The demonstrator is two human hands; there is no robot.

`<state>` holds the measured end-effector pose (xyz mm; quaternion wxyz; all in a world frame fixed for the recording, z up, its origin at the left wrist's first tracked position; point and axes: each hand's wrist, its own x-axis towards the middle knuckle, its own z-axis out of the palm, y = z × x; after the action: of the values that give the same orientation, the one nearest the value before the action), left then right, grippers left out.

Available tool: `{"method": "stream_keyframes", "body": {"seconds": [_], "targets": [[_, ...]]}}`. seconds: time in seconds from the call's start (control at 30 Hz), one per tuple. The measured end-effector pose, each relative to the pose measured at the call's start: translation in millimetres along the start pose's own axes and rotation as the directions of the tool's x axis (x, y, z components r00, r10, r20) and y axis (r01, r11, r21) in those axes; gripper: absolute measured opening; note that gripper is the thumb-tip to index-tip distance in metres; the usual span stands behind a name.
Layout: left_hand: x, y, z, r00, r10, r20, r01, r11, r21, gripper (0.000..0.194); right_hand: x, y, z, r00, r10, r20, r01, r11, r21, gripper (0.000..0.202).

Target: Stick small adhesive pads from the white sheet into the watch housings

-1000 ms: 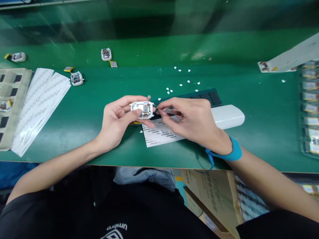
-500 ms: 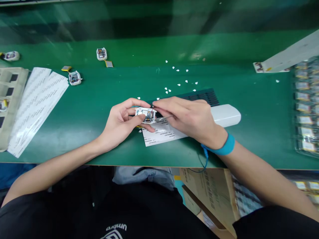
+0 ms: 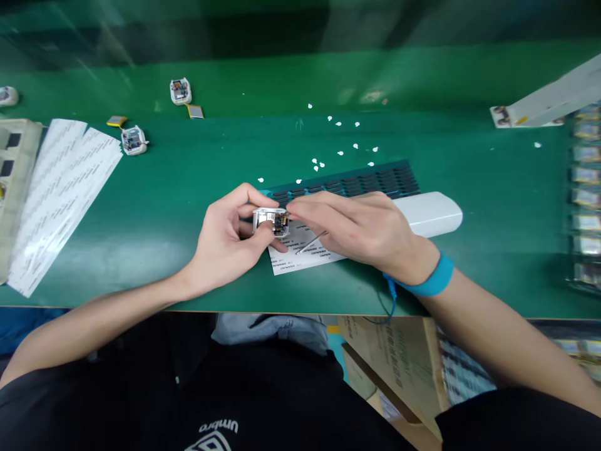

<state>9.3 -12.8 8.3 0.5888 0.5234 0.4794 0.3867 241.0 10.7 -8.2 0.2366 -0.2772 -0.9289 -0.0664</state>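
Note:
My left hand point(image 3: 230, 241) grips a small white device housing point(image 3: 256, 219) with a bare circuit board facing up. The thumb presses on the board and the fingers curl round the far side. At the housing's right edge, the thumb and forefinger of my right hand point(image 3: 354, 222) are pinched together; anything tiny between them is hidden. The same hand keeps a slim metal tool point(image 3: 310, 243) tucked under its fingers, its tip pointing down-left over a printed white sheet point(image 3: 323, 255). Behind the hands lies a dark slotted strip point(image 3: 361, 183).
A smooth white case point(image 3: 434, 213) lies beside my right wrist. Small white stickers point(image 3: 340, 153) dot the green bench. Two open devices point(image 3: 134, 140) with batteries, white sheets point(image 3: 61, 188) and a tray point(image 3: 23, 188) are left. Packed trays point(image 3: 586, 216) stand right. A blue cord point(image 3: 392, 291) trails from my wristband.
The tool's tip has swung down and away from the housing, over the sheet. My right fingertips stay at the housing's edge. The yellow piece under the housing no longer shows. The view shifted slightly.

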Motion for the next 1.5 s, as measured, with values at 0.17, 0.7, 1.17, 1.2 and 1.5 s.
{"method": "stream_keyframes", "body": {"seconds": [0.17, 0.7, 1.17, 1.2, 1.5], "targets": [[-0.8, -3.9, 3.4, 0.999, -0.017, 0.032, 0.017, 1.000, -0.006, 0.020, 3.3, -7.9, 0.1, 0.999, 0.001, 0.038, 0.000, 1.000, -0.029, 0.030], [-0.4, -1.0, 2.4, 0.997, 0.083, 0.006, -0.083, 0.995, 0.053, 0.031, 14.2, -14.7, 0.7, 0.953, 0.301, 0.028, -0.277, 0.832, 0.481, 0.027], [-1.1, -3.6, 4.3, 0.993, 0.102, 0.054, -0.104, 0.994, 0.035, 0.030, 18.9, -19.3, -1.5, 0.841, 0.506, 0.192, -0.477, 0.523, 0.707, 0.026], [-1.0, -2.8, 3.3, 0.990, 0.127, 0.065, -0.130, 0.990, 0.057, 0.025, 18.9, -17.9, -4.2, 0.856, 0.501, 0.131, -0.436, 0.562, 0.702, 0.027], [-2.0, -16.2, -6.4, 0.767, 0.415, 0.489, -0.615, 0.692, 0.378, 0.015, 13.1, 35.3, -20.8, 0.793, 0.521, 0.316, -0.554, 0.400, 0.730, 0.079]]}}
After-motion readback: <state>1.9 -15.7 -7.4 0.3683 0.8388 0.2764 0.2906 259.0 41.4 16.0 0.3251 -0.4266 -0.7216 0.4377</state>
